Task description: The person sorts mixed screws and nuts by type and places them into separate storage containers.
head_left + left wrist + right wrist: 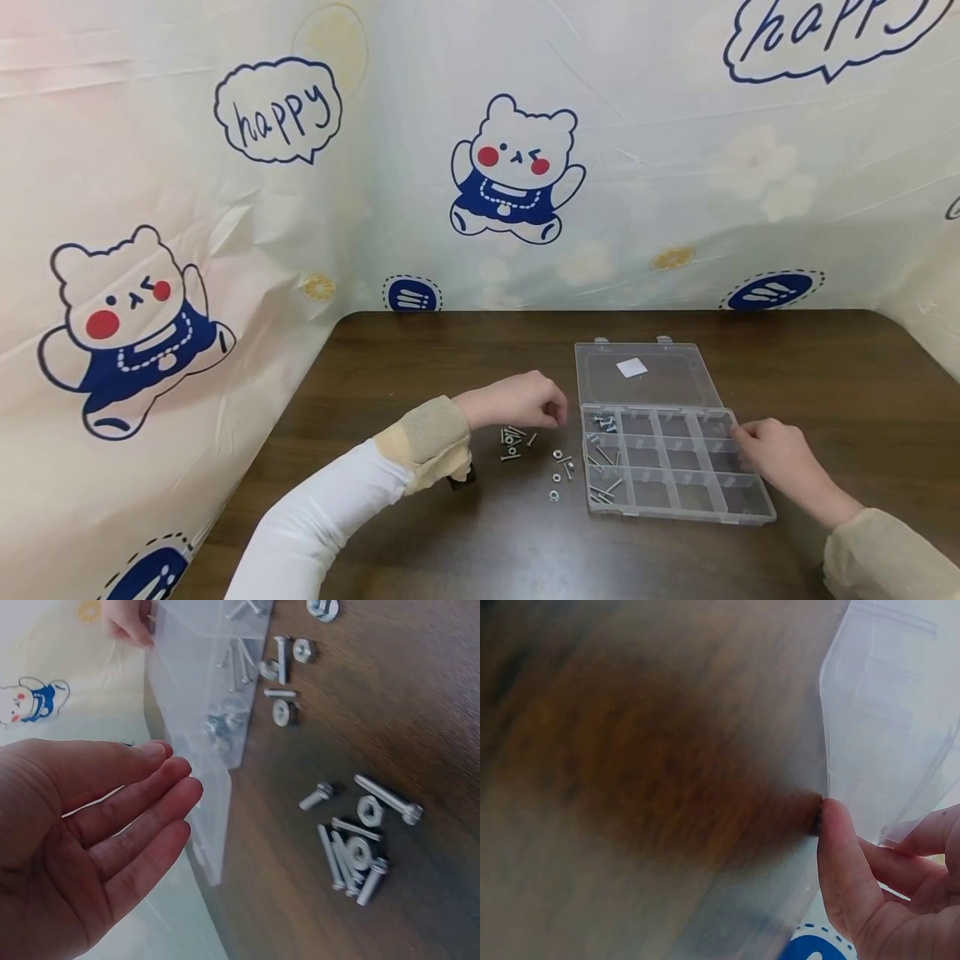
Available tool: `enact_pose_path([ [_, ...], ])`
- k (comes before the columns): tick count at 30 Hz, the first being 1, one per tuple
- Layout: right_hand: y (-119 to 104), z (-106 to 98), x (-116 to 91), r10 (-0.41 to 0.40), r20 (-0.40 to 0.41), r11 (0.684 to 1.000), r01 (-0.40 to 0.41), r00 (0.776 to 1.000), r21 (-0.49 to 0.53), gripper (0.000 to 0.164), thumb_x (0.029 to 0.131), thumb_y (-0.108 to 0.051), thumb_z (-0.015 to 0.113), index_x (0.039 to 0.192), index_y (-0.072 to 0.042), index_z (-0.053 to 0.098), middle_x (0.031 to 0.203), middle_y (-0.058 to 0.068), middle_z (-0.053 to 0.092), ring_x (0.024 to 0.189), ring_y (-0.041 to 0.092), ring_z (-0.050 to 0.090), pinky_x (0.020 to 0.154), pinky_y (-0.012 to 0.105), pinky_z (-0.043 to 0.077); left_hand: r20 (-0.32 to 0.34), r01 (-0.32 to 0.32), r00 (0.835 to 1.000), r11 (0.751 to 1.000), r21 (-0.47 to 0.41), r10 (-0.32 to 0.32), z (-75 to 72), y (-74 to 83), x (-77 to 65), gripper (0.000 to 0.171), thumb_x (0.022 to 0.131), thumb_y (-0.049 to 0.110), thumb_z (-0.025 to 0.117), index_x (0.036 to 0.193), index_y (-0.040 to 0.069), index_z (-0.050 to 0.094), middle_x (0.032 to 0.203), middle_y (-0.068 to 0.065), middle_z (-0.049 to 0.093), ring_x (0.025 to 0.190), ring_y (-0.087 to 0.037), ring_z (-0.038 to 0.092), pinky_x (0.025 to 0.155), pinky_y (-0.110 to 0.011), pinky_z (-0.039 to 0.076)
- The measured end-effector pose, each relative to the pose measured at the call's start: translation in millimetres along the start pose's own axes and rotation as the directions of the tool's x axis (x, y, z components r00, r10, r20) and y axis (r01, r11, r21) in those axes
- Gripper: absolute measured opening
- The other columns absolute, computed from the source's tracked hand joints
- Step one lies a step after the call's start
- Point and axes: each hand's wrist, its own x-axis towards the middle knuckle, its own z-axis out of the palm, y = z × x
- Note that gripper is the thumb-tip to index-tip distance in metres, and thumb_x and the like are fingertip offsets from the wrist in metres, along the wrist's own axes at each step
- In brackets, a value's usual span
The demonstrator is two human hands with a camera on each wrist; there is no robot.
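A clear plastic compartment box (678, 457) lies on the table with its lid (652, 383) folded back. Its left-hand compartments hold screws (603, 493) and blue-grey fasteners (603, 423). At the box's right edge, my right hand (783, 467) pinches the wall between thumb (840, 862) and fingers. My left hand (525, 400) hovers left of the box, above the table. In the left wrist view its fingers (142, 832) are loosely bent, with nothing visible between them. Close by lie a pile of screws and nuts (360, 851) and a looser group of nuts and screws (282, 712).
A small black object (462, 478) is partly hidden under the left sleeve. A white paper piece (632, 367) shows at the lid. The brown table (510, 550) meets a printed cloth backdrop (420, 167) behind and at the sides.
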Motion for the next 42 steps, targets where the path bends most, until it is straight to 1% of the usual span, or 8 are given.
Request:
enact_pose_path([
  [9,6.5,2.6,2.9,-0.008,-0.007,1.000,0.008,1.000,0.006,0.039,0.093,-0.019,0.039,0.088,0.007,0.067,0.060,0.002,0.064,0.058,0.013,0.058,0.058,0.037,0.045,0.014,0.058,0.998,0.998,-0.009,-0.057,11.0,-18.2,-5.5,0.010,0.077,0.006,0.064,0.085,0.010,0.069,0.074,0.008,0.063,0.067,-0.001,0.054,0.063,-0.014,0.042],
  [12,3.0,0.6,1.6,0.000,0.002,1.000,0.000,1.000,0.012,0.039,0.093,-0.019,0.039,0.089,0.009,0.066,0.063,0.004,0.065,0.059,0.015,0.059,0.059,0.038,0.045,0.021,0.085,0.996,0.996,-0.012,-0.084,13.0,-20.2,-7.7,0.010,0.077,0.006,0.065,0.084,0.011,0.069,0.074,0.007,0.063,0.067,-0.001,0.054,0.063,-0.014,0.042],
  [18,-0.6,-0.5,-0.9,0.003,0.006,1.000,-0.003,1.000,0.006,0.039,0.092,-0.018,0.039,0.092,0.012,0.064,0.065,0.006,0.065,0.060,0.016,0.060,0.060,0.039,0.046,0.041,0.110,0.993,0.994,-0.023,-0.109,16.9,-23.2,-10.0,0.008,0.078,0.006,0.065,0.083,0.011,0.068,0.077,0.003,0.065,0.068,-0.002,0.054,0.062,-0.015,0.042],
  [23,0.2,-0.2,-1.1,-0.001,0.003,1.000,0.001,1.000,0.005,0.038,0.092,-0.018,0.039,0.087,0.007,0.067,0.063,0.004,0.064,0.059,0.014,0.058,0.057,0.035,0.044,0.046,0.133,0.990,0.991,-0.025,-0.132,19.7,-27.5,-11.8,0.008,0.077,0.006,0.065,0.082,0.012,0.068,0.077,0.002,0.065,0.067,-0.002,0.054,0.062,-0.015,0.042],
  [27,0.5,-0.6,-1.3,0.005,0.007,1.000,-0.005,1.000,0.007,0.038,0.092,-0.018,0.038,0.076,0.000,0.066,0.061,0.003,0.063,0.058,0.012,0.056,0.056,0.034,0.042,0.033,0.152,0.988,0.988,-0.010,-0.152,22.4,-30.5,-12.5,0.010,0.075,0.004,0.065,0.079,0.013,0.068,0.072,0.006,0.063,0.065,-0.002,0.054,0.061,-0.016,0.042],
  [30,0.0,-1.3,-1.3,0.006,0.013,1.000,-0.007,1.000,0.008,0.037,0.092,-0.018,0.037,0.072,-0.002,0.064,0.061,0.002,0.063,0.058,0.012,0.056,0.056,0.033,0.042,0.026,0.163,0.986,0.987,0.006,-0.163,24.3,-31.1,-13.1,0.012,0.074,0.002,0.065,0.078,0.013,0.068,0.070,0.008,0.062,0.064,-0.002,0.054,0.060,-0.017,0.043],
  [37,-0.9,-3.0,0.4,0.026,0.039,1.000,-0.027,0.999,0.016,0.038,0.092,-0.018,0.038,0.085,0.007,0.066,0.067,0.007,0.065,0.060,0.014,0.058,0.056,0.034,0.043,0.010,0.165,0.986,0.983,0.078,-0.166,27.6,-31.5,-13.2,0.015,0.074,0.001,0.063,0.077,0.015,0.068,0.070,0.009,0.060,0.064,-0.002,0.053,0.058,-0.017,0.042],
  [42,-1.1,-3.2,0.1,0.027,0.036,0.999,-0.028,0.999,0.017,0.037,0.092,-0.018,0.038,0.081,0.003,0.066,0.067,0.007,0.064,0.060,0.013,0.058,0.056,0.034,0.043,0.004,0.172,0.985,0.979,0.106,-0.173,30.2,-32.0,-12.2,0.017,0.073,0.001,0.061,0.076,0.016,0.067,0.066,0.011,0.058,0.061,-0.003,0.051,0.055,-0.017,0.040],
])
